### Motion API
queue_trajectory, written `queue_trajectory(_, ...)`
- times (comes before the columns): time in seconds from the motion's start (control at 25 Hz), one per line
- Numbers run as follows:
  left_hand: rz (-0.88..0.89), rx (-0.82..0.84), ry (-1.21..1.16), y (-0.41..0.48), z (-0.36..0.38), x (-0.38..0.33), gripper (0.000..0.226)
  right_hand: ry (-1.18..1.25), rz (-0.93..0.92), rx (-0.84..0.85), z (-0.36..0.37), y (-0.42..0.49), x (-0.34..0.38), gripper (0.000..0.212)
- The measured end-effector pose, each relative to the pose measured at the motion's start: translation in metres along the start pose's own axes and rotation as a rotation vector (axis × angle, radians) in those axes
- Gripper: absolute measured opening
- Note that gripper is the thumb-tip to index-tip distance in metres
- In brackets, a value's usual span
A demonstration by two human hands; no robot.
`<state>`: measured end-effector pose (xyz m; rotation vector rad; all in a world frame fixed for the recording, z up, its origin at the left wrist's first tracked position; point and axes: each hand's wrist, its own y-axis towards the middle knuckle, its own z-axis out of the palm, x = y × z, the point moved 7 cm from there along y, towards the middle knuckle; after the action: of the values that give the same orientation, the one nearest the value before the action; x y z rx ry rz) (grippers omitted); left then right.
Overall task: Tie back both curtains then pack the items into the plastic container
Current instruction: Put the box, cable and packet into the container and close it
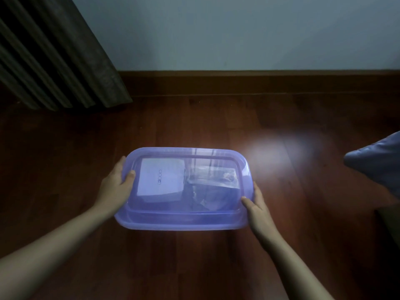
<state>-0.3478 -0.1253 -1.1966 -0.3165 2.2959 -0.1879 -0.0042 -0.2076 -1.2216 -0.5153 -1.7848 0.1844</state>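
So the translucent purple rectangular plastic container [184, 189] is over the dark reddish wooden floor [194, 267] with its lid on, gripped at both short ends: left hand [118, 182] clamped on the left edge with the thumb over the lid, right hand [256, 202] clamped on the right rim. Through the lid there's 1 white box [161, 179] and some clear plastic packaging [216, 176]. Dark pleated curtain [54, 53] hangs at the far left by the pale wall [238, 31]

Dim room: pale wall [238, 31], dark wood skirting [259, 83], glossy wooden floor [194, 267] with light glare [279, 148].
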Motion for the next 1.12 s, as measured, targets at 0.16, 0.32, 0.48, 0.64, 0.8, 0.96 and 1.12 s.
queue_trajectory(0.16, -0.124, -0.024, -0.145, 0.017, -0.005, -0.007, 0.042, -0.003, 0.085, -0.090, -0.015, 0.035, 0.021, 0.068)
queue_trajectory(0.32, -0.341, 0.172, -0.221, 0.048, 0.012, 0.001, 0.070, -0.105, 0.129, -0.060, -0.012, 0.077, 0.036, 0.067)
queue_trajectory(0.48, -0.295, 0.093, -0.009, 0.053, 0.013, 0.014, 0.073, -0.322, 0.049, -0.140, -0.002, 0.080, 0.031, 0.069)
queue_trajectory(0.64, -0.260, -0.003, 0.113, 0.053, 0.007, 0.006, 0.062, -0.511, 0.082, -0.214, -0.006, 0.080, 0.037, 0.058)
queue_trajectory(0.8, -0.291, -0.042, 0.058, 0.046, 0.002, 0.007, 0.064, -0.339, 0.070, -0.198, -0.004, 0.074, 0.033, 0.067)
queue_trajectory(0.96, -0.426, 0.218, -0.366, 0.036, 0.021, 0.009, 0.081, -0.075, 0.161, -0.173, -0.008, 0.059, 0.030, 0.080)
queue_trajectory(1.12, -0.377, 0.282, -0.534, 0.018, 0.024, 0.023, 0.075, -0.080, 0.231, -0.211, -0.018, 0.029, 0.001, 0.067)
